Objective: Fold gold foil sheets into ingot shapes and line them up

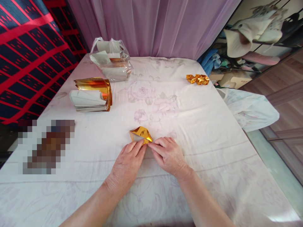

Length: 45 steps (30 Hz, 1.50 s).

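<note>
Broadly, a table (163,195) under pale floral cloth (151,104) meets a purple curtain (153,28). Toward its far left, a clear plastic bag (127,60) contains paper stacks (112,74). Centrally, left hand (129,159) and right hand (168,155) have fingers clamped on a gold paper (140,131), along its near edge.

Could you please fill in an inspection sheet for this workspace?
Surface: pale floral cloth, lightly creased.
Job's things: partly folded gold paper at the hands; curled paper stack, gold and white, to the left; folded gold pieces at far right.
Clutter: clear plastic bag holding more paper, far left; pixelated patch at left, contents unreadable.
Hands: left hand, fingers on the gold paper; right hand, fingertips at its right corner.
Cables: nothing seen.
Surroundings: purple curtain behind; red-and-dark patterned fabric left; cardboard box right.
</note>
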Tool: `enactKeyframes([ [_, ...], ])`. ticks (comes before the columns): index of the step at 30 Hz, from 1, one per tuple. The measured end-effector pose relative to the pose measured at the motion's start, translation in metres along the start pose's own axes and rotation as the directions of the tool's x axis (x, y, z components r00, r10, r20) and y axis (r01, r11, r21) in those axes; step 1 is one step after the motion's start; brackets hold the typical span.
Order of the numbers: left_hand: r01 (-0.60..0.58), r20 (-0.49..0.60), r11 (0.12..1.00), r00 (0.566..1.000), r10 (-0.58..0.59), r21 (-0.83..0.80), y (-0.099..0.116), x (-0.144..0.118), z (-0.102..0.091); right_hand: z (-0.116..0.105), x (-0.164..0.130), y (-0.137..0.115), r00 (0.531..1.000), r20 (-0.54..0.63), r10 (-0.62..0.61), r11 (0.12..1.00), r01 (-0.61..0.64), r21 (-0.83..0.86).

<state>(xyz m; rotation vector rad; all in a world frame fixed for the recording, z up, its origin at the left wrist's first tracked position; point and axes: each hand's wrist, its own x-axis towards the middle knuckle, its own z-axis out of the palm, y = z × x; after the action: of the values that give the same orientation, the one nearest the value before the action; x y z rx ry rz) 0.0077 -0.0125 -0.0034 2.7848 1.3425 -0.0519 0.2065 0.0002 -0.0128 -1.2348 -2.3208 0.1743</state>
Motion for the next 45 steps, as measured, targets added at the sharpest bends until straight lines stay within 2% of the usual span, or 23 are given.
enactKeyframes([
  [9, -0.021, 0.029, 0.999, 0.999, 0.020, 0.028, 0.000, 0.000, -0.003, 0.001, 0.000, 0.001, 1.000, 0.011, 0.018, 1.000, -0.018, 0.006],
  [17, -0.008, -0.064, 0.998, 0.998, 0.012, 0.062, 0.000, -0.002, 0.007, 0.002, 0.000, 0.000, 0.999, 0.002, 0.044, 0.999, -0.044, -0.024],
  [26, -0.003, -0.110, 0.999, 0.994, 0.009, 0.052, -0.001, -0.001, 0.006, 0.002, 0.001, 0.000, 0.999, 0.019, 0.029, 0.998, -0.028, -0.053],
  [41, 0.005, -0.148, 0.998, 0.989, 0.005, 0.067, -0.001, -0.001, 0.008, 0.002, 0.003, -0.001, 0.998, 0.054, 0.041, 0.996, -0.037, -0.087],
  [45, 0.009, -0.112, 0.997, 0.994, -0.001, 0.070, -0.001, 0.000, 0.007, 0.001, 0.001, 0.000, 0.996, 0.056, 0.063, 0.992, -0.057, -0.111],
])
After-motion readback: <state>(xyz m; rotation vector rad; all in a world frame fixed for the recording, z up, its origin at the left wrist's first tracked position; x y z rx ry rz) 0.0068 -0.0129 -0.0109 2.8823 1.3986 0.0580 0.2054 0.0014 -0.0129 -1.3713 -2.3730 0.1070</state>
